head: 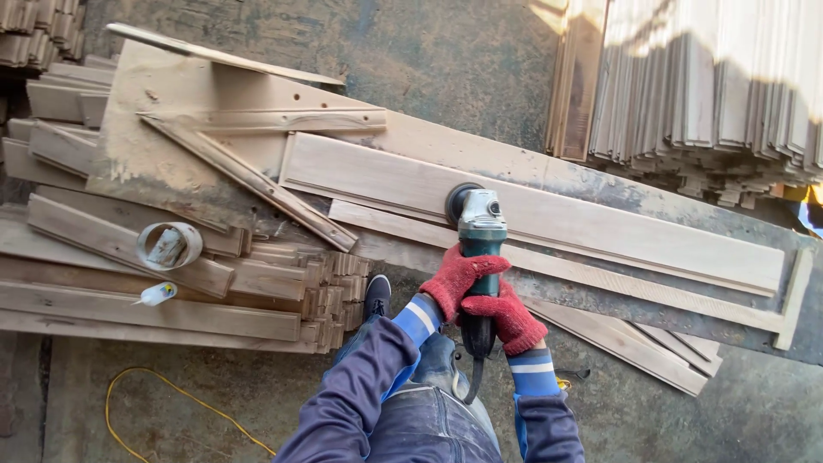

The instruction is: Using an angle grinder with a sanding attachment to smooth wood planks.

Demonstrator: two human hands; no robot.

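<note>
Red knitted gloves cover both hands, which wrap the dark green body of an angle grinder (478, 249). The left hand (457, 280) sits higher on the body with its fingers closed round it; the right hand (509, 319) grips the rear of the handle just below, fingers closed too, where the black cord (473, 381) hangs down. Blue sleeves with white stripes and dusty jeans fill the lower edge, and one dark shoe (375, 296) stands on the concrete floor (711, 411) beside a yellow cable (171, 394). The grinder's silver head points away from the person, its disc resting on a long pale board (600, 219) that lies slanted across a dusty table (480, 159). Thin strips (634, 339) lie just beside the board's near edge. To the left, stacked planks (171, 296) carry a tape roll (169, 245) and a small white bottle (157, 293). Farther off, at upper right, leans a dense stack of slats (711, 86).
</note>
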